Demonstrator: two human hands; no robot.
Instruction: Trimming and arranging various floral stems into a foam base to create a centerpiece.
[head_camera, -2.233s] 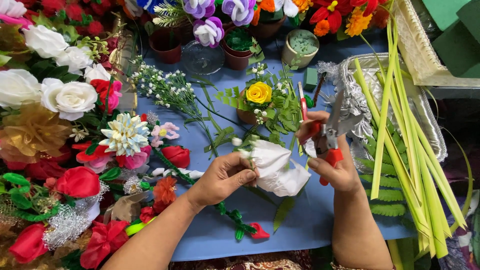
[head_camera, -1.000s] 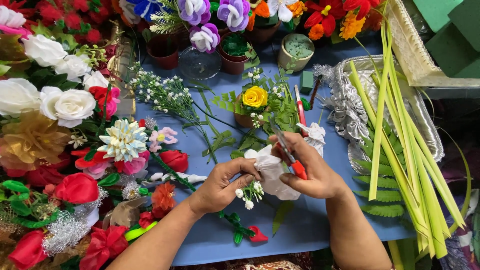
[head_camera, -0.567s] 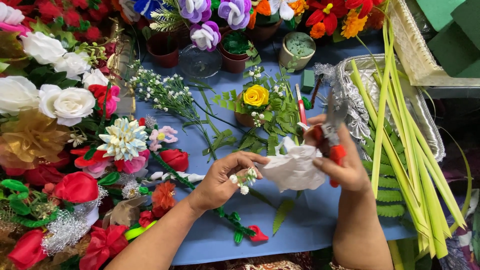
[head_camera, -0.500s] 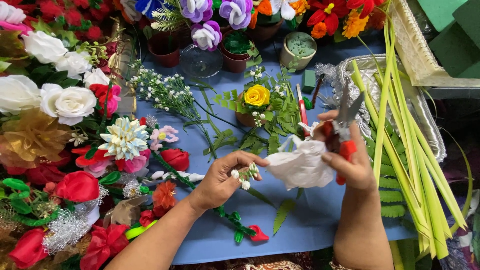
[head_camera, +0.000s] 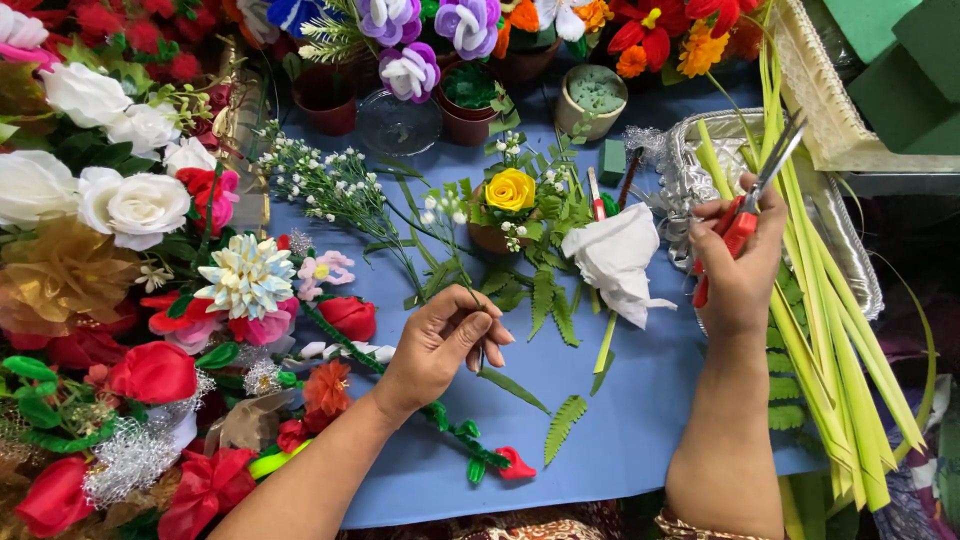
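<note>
The left hand (head_camera: 440, 340) is closed around a thin green stem with small white buds (head_camera: 440, 215); the fingers pinch the stem low, and the buds stand above the hand, just to the left of the small pot with a yellow rose (head_camera: 508, 195). The right hand (head_camera: 738, 265) is closed on scissors with red handles (head_camera: 745, 215). The blades are narrow, nearly together, and they point up and to the right, far to the right of the yellow rose, over the long green leaves (head_camera: 830, 340). These leaves lie across a silver tray (head_camera: 690, 170), which is to the right of the rose. A white flower (head_camera: 615, 260) lies on the blue table (head_camera: 640, 400), between the rose pot and the right hand, touching neither hand. Fern leaves (head_camera: 545, 300) spread below the rose pot. Far to the left of the rose there are many red and white flowers (head_camera: 120, 200).
</note>
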